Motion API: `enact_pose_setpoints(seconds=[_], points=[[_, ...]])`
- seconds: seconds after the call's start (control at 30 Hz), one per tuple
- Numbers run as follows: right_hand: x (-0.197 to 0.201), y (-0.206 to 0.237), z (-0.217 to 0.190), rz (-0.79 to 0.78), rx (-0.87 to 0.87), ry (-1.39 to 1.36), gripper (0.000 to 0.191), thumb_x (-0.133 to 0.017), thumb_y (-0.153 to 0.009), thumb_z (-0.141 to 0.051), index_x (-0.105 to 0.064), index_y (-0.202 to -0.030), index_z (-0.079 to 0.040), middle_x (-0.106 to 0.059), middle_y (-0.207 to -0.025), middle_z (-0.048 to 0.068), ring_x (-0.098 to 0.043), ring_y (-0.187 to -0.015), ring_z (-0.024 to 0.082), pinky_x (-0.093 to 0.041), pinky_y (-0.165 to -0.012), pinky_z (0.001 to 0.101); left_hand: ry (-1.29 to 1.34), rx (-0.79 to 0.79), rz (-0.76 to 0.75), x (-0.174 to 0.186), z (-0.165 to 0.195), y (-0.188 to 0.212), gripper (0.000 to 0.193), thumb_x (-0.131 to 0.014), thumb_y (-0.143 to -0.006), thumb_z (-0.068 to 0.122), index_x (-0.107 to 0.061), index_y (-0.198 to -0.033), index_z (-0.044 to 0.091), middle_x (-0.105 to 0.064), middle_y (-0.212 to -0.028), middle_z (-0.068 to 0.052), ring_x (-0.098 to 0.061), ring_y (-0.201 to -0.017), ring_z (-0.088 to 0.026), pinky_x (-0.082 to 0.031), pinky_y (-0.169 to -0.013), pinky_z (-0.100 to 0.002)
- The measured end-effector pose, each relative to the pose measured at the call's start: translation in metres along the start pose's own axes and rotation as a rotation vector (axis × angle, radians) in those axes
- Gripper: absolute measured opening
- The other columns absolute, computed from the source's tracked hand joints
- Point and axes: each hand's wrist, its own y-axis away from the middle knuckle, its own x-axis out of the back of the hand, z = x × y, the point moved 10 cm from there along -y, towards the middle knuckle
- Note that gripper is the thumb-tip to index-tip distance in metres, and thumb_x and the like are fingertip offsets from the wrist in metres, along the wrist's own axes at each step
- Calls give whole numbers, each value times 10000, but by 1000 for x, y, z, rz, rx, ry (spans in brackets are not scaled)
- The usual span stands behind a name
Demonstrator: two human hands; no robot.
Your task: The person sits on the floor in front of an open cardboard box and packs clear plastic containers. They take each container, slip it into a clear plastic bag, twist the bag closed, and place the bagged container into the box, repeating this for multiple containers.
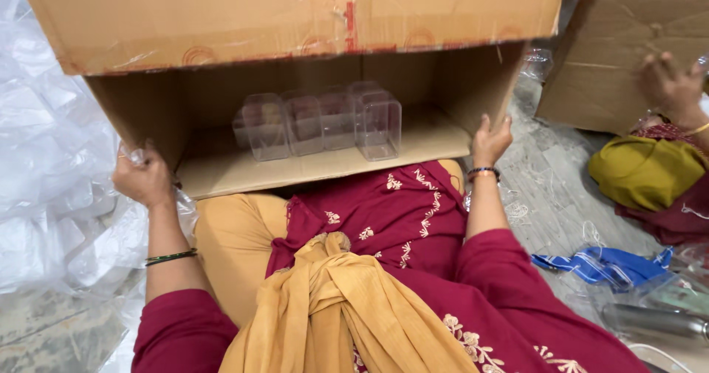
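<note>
Head view looks down on a large cardboard box (295, 85) lying on its side, its open mouth toward the person's lap. The left hand (142, 175) grips the box's left wall near the bottom corner, fingers curled around the edge; the right hand (490, 140) clasps the right wall in the same way. The hands are wide apart, one on each side. Inside, on the lower wall, a cluster of clear plastic containers (321, 124) stands upright toward the back, touching one another.

To handle the box well, I judge both grips should stay level and move together, since the light, smooth containers could slide or topple if it tilts.

The cardboard is matte, brown and creased, with glossy tape on its top flap. Crinkled clear plastic sheeting (52, 166) is heaped at the left.
</note>
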Motion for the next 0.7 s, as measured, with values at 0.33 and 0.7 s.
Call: enact_pose_setpoints(seconds=[0.33,0.7], points=[[-4,-20,8,-5,18,42,481,-763,-982,-130,-478,-1321,57,-649,-1171,311,-621,-1077,500,-496,-915,516,-17,-59,-43,-24,9,-12,270,-811,-925,156,-770,-1168,47,-774,-954,-174,-740,-842,-371,-564,-738,-451],[1,-4,34,-131,44,10,698,-837,-970,-219,-418,-1463,44,-528,-1406,322,-516,-1304,480,-404,-1127,497,48,-16,-146,13,-25,-12,551,-877,-915,303,-689,-1282,-63,-733,-1139,-256,-717,-1057,-361,-537,-940,-425]])
